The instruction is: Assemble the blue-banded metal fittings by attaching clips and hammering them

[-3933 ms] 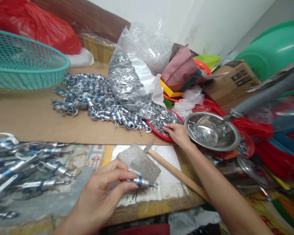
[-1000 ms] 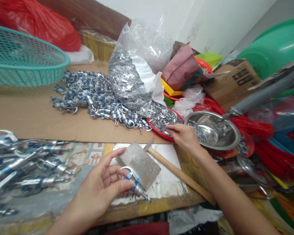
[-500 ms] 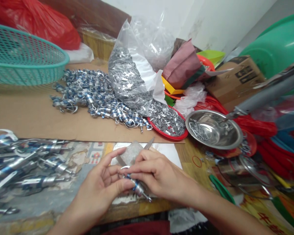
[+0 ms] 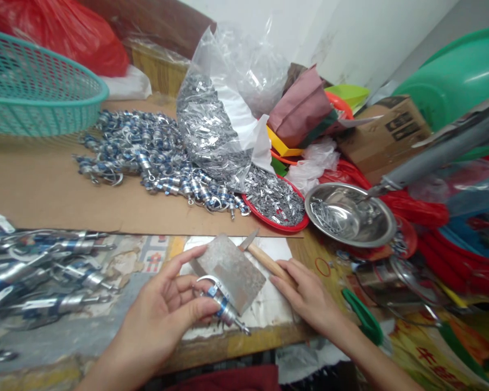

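My left hand (image 4: 167, 304) pinches a small silver-and-blue metal fitting (image 4: 224, 308) between thumb and fingers. A curved silver strip stands up from the fitting's upper end, and a small ring tips its lower end. Behind it lies a flat grey metal block (image 4: 236, 271) on white paper (image 4: 275, 312). My right hand (image 4: 309, 293) has its fingers closed round the wooden handle of a small hammer (image 4: 271, 265). The hammer's tapered metal head rests beside the block's upper right corner.
Several similar fittings (image 4: 57, 271) lie at the left, with a larger heap (image 4: 142, 146) on the cardboard (image 4: 32, 184). A clear bag (image 4: 212, 119) of metal clips stands behind a red plate (image 4: 264, 218) of clips. A steel bowl (image 4: 350, 214) sits to the right.
My right hand has left the fitting, moved right and taken hold of the hammer handle. My left hand keeps the fitting in nearly the same place. More of the metal block shows.
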### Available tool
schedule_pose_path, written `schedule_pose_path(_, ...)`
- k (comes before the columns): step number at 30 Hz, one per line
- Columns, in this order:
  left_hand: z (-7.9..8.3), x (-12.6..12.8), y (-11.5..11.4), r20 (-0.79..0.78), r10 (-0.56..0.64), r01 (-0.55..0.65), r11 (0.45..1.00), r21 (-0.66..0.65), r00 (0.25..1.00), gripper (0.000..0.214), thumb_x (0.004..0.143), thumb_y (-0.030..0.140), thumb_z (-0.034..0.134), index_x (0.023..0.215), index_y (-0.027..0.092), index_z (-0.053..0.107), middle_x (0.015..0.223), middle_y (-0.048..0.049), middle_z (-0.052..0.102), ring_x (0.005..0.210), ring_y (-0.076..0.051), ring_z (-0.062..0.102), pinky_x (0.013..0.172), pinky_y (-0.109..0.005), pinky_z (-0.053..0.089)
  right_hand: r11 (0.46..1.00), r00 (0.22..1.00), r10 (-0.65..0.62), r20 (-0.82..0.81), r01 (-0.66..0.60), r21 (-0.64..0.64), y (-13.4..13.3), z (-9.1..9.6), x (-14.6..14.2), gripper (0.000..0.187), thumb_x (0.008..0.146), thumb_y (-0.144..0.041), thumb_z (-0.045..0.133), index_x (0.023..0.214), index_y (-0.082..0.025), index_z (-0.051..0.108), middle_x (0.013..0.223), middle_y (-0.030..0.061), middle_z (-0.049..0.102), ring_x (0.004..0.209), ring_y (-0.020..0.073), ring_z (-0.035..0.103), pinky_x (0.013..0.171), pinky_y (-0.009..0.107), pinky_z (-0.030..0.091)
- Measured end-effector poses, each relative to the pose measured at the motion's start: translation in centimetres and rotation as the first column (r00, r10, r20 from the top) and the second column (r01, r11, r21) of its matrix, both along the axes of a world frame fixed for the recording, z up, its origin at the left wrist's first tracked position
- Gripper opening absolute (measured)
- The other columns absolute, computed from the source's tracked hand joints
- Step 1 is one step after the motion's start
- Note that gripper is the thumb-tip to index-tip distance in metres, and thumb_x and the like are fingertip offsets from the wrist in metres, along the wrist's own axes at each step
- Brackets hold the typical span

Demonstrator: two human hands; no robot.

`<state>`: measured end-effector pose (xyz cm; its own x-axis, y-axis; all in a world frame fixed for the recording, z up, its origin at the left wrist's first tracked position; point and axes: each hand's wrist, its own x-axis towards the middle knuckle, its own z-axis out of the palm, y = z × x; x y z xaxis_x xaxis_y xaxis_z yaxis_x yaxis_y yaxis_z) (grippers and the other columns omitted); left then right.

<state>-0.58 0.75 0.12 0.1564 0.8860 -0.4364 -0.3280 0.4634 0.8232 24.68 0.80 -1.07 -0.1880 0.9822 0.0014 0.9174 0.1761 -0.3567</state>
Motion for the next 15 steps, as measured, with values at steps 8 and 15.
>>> schedule_pose_path(8, 0.0, 0.0, 0.0, 0.000, -0.004, 0.004, 1.000, -0.006, 1.000, 0.077, 0.057, 0.015, 0.077, 0.125, 0.018, 0.041, 0.063, 0.0056, 0.068, 0.058, -0.012, 0.065, 0.054, -0.019, 0.055, 0.883, 0.939, 0.343, -0.004, -0.321, 0.343, -3.4, 5.0, -1.7, 0.046, 0.088, -0.012, 0.047, 0.134, -0.021, 0.040, 0.111, 0.0076, 0.063, 0.099, 0.0156, 0.062, 0.079, 0.019, 0.049)
schedule_pose_path(15, -0.2, -0.2, 0.2, 0.023, -0.030, 0.030, 1.000, 0.004, 0.999, 0.085, 0.056, 0.016, 0.079, 0.129, 0.018, 0.036, 0.062, 0.0047, 0.069, 0.054, -0.013, 0.065, 0.054, -0.022, 0.056, 0.862, 0.908, 0.416, 0.061, -0.414, 0.291, -4.8, 5.3, -2.3, 0.059, 0.085, -0.005, 0.038, 0.141, -0.021, 0.030, 0.100, 0.0075, 0.068, 0.081, 0.0166, 0.067, 0.064, 0.021, 0.053)
